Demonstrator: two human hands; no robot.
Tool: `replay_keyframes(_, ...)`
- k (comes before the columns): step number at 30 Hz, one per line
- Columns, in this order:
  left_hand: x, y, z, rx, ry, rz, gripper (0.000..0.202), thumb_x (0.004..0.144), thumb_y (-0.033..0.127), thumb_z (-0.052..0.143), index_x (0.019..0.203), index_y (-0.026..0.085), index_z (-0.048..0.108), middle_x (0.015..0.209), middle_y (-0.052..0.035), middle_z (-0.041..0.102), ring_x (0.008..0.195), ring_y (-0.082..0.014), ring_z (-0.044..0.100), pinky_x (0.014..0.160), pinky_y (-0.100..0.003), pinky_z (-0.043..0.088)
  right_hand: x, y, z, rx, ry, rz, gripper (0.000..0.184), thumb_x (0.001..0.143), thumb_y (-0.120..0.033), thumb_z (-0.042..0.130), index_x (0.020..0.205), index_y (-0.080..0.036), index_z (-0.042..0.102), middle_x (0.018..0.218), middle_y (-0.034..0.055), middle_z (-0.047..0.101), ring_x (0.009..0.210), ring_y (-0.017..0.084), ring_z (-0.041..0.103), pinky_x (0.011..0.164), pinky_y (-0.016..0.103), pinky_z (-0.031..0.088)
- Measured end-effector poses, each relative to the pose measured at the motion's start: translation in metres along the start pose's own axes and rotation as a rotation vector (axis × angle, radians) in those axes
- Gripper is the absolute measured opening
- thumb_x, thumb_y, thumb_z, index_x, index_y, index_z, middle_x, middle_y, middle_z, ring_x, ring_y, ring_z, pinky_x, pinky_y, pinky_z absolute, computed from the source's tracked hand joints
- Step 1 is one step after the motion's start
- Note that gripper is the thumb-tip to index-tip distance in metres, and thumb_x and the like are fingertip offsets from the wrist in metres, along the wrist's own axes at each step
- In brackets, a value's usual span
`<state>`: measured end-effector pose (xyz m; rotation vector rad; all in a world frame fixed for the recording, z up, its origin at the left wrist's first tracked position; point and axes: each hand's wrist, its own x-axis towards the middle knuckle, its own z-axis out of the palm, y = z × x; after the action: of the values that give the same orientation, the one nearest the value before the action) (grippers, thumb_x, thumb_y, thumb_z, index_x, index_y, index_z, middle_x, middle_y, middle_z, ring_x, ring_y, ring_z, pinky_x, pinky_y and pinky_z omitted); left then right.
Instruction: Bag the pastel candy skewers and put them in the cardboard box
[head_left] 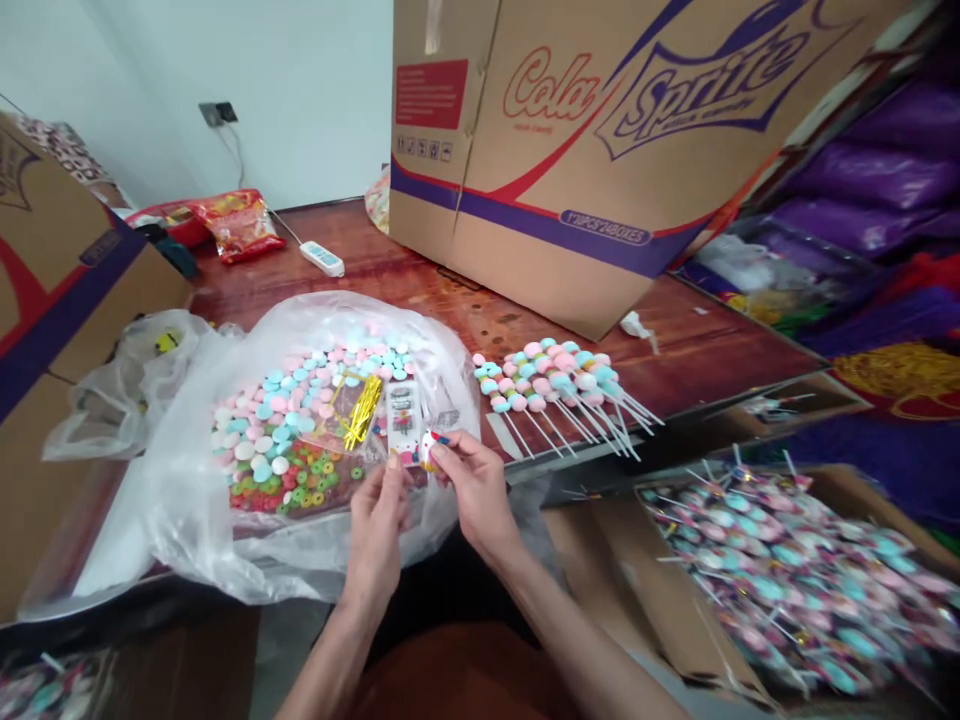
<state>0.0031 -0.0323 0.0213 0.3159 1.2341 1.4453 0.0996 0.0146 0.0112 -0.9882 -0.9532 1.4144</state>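
Observation:
My left hand [384, 510] and my right hand [469, 480] meet at the near edge of a clear plastic bag [187, 500] of pastel round candies [292, 400] and coloured ring candies [300, 485]. My right fingers pinch a small white and red candy piece [429, 450]. My left fingertips are closed beside it, touching a clear packet with a printed card [403, 420]. A bundle of gold twist ties [362, 410] lies on the candies. Several finished candy skewers [555, 385] lie on the table to the right.
A large Cola Sprite carton [600, 150] stands at the back of the wooden table [465, 310]. Another carton [60, 290] is at left. A box of wrapped skewers [787, 580] sits low right. A snack bag [240, 225] and power strip [322, 258] lie behind.

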Motion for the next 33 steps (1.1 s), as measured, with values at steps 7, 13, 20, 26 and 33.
replay_keyframes(7,0.015,0.01,0.009,-0.484,-0.144,-0.273,0.041,0.055,0.031,0.092,0.087,0.017,0.071,0.078,0.0009,0.063,0.06,-0.0059,0.054,0.055,-0.017,0.046,-0.006,-0.014,-0.001,-0.106,-0.1,-0.058,0.024,0.085,-0.036,0.062,0.07,-0.019,0.055,0.064,-0.0035,0.051,0.06,0.011,0.046,0.057,0.024,0.038)
replay_keyframes(13,0.014,0.0,0.014,-0.255,0.087,0.106,0.032,0.051,0.023,0.093,0.062,0.014,0.064,0.067,0.002,0.064,0.057,-0.0062,0.053,0.055,-0.018,0.045,-0.012,-0.008,-0.012,-0.327,0.055,-0.196,0.036,0.093,-0.038,0.051,0.063,-0.021,0.04,0.06,-0.0056,0.036,0.058,0.01,0.034,0.054,0.023,0.031)
replay_keyframes(20,0.005,-0.01,0.024,-0.17,0.118,0.199,0.036,0.065,0.044,0.084,0.063,0.014,0.065,0.059,0.0019,0.058,0.053,-0.0068,0.048,0.051,-0.019,0.041,-0.013,-0.002,-0.021,-0.403,0.154,-0.224,0.042,0.097,-0.042,0.044,0.062,-0.022,0.031,0.059,-0.0055,0.032,0.057,0.01,0.031,0.053,0.025,0.028)
replay_keyframes(26,0.009,-0.008,0.028,-0.227,0.148,0.212,0.035,0.053,0.031,0.092,0.061,0.014,0.062,0.062,0.0037,0.059,0.054,-0.0047,0.047,0.05,-0.017,0.04,-0.012,0.003,-0.033,-0.483,0.16,-0.243,0.044,0.098,-0.042,0.044,0.062,-0.022,0.029,0.059,-0.0054,0.031,0.057,0.01,0.031,0.055,0.026,0.028)
replay_keyframes(33,0.011,-0.013,0.035,-0.168,0.134,0.15,0.038,0.049,0.037,0.093,0.065,0.015,0.067,0.069,0.0024,0.064,0.059,-0.006,0.052,0.051,-0.016,0.044,-0.005,0.006,-0.047,-0.506,0.145,-0.23,0.046,0.099,-0.043,0.042,0.061,-0.022,0.028,0.058,-0.0059,0.028,0.055,0.009,0.029,0.053,0.026,0.024)
